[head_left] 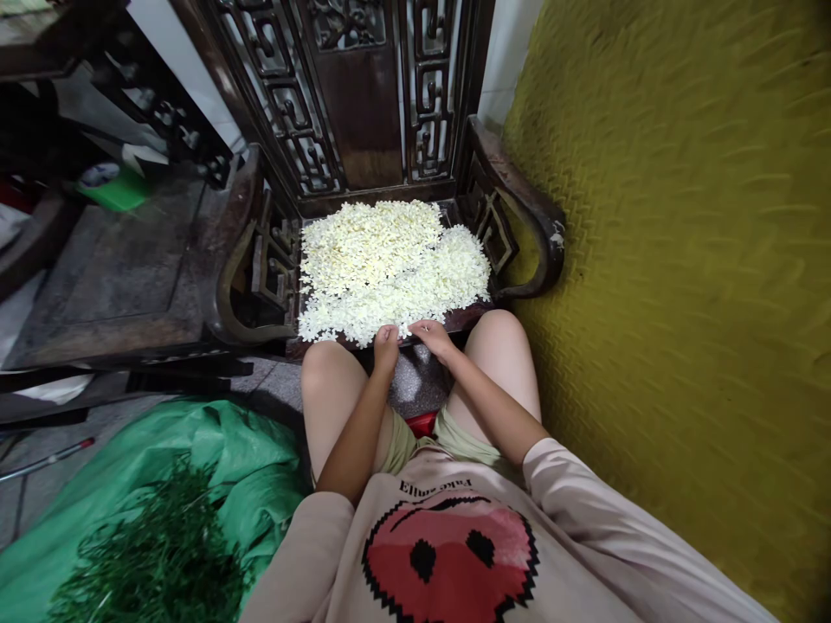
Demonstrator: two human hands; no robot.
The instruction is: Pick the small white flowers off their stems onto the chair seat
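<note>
1. Here we are at the carved wooden armchair (367,108), and both hands meet at its front edge, between the knees.
2. The small white blossom (403,330) sits right between the fingertips: rightward of the left hand (386,336), leftward of the right hand (428,333). It looks nearer the right fingertips; its long axis is too small to read.
3. Grip check: left fingers curled in together, right thumb and fingers drawn close around the blossom's side. Whether either is clamped on it, I cannot tell.
4. Straight beyond the hands, on the seat, two adjoining heaps: white blossoms (447,275) in front, yellower blossoms (370,247) behind. The left hand overlaps the front edge.
5. Over to the left, a green woven sack (256,433) lies open with leafy green stems (159,549) inside.
6. Farther back, a bright green tub (123,190), its contents blurred.
</note>
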